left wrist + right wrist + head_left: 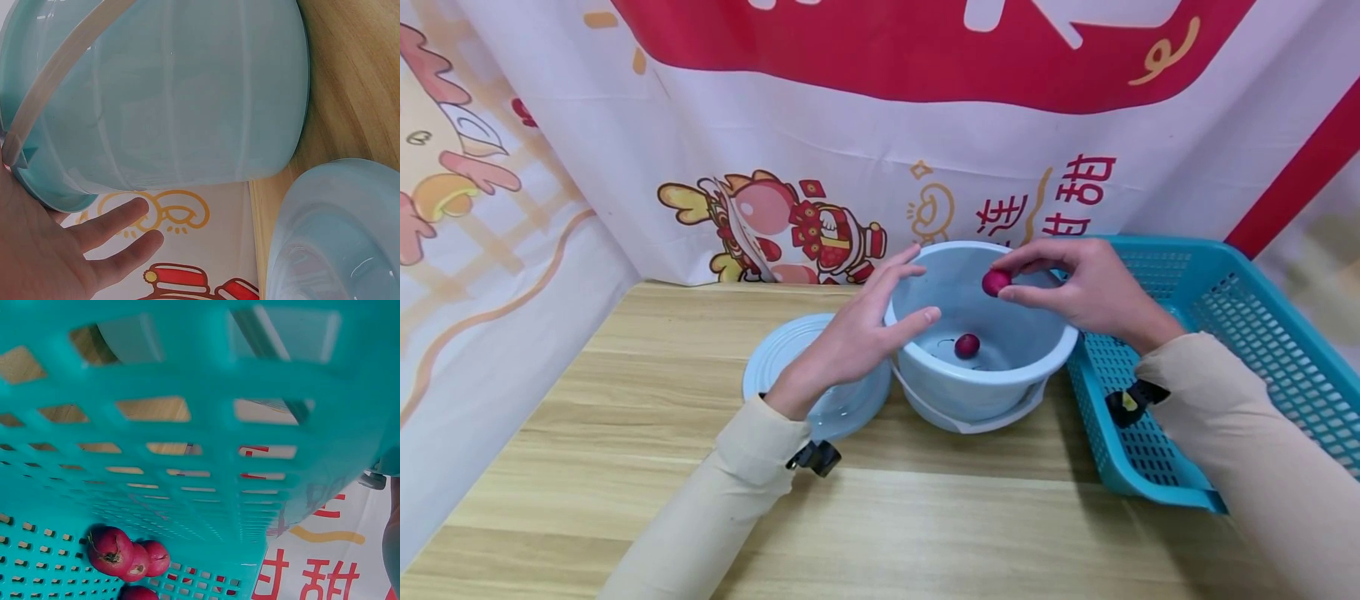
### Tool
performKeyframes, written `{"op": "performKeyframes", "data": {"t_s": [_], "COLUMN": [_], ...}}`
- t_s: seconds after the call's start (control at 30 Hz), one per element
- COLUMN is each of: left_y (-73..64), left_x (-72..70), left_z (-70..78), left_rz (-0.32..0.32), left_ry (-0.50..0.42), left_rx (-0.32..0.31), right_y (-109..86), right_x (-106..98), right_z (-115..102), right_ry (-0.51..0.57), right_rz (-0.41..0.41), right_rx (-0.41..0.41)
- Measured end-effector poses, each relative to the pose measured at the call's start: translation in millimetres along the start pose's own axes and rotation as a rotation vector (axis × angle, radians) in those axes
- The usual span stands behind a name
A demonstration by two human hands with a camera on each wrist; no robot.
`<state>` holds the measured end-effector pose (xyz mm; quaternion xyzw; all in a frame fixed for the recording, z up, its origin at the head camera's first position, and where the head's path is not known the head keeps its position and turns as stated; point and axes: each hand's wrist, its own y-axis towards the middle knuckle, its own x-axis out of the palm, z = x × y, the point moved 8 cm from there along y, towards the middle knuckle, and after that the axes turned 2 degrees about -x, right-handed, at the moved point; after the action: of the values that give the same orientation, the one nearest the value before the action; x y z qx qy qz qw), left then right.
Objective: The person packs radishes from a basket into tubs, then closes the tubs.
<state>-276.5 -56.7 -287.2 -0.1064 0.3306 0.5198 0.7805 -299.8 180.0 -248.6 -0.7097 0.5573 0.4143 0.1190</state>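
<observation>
My right hand (1075, 283) pinches a red radish (996, 282) between thumb and fingers, over the mouth of a light blue bucket (973, 396). On the bucket's floor lies a second radish (967, 346). At the bucket's left rim is my left hand (868, 325), its fingers spread and holding nothing. The left wrist view shows that hand (50, 250) beside the rim, near the bucket's pale handle (62, 62). Several radishes (111, 551) lie together inside a teal basket (212, 519); the right hand is mostly out of that wrist view.
A round light blue lid (775, 358) lies on the wooden table (647, 442), left of the bucket. The large teal slotted basket (1097, 425) stands close at the bucket's right, under my right forearm. Behind the table hangs a printed cloth (835, 142).
</observation>
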Motion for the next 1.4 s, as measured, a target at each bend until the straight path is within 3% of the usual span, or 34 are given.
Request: {"op": "performKeyframes", "data": {"t_s": [1.03, 1.4], "left_y": [-1.8, -1.7], "left_x": [0.0, 0.7], "left_z": [-0.5, 0.5], "left_rz": [0.002, 0.004], "left_ry": [0.004, -0.001], "left_rx": [-0.009, 0.007], "right_y": [0.4, -2.8], "right_x": [-0.6, -24.3], "right_z": [-1.1, -2.1], "right_ry": [0.006, -0.012], "right_rz": [-0.028, -0.013], "right_rx": [0.008, 0.031]}}
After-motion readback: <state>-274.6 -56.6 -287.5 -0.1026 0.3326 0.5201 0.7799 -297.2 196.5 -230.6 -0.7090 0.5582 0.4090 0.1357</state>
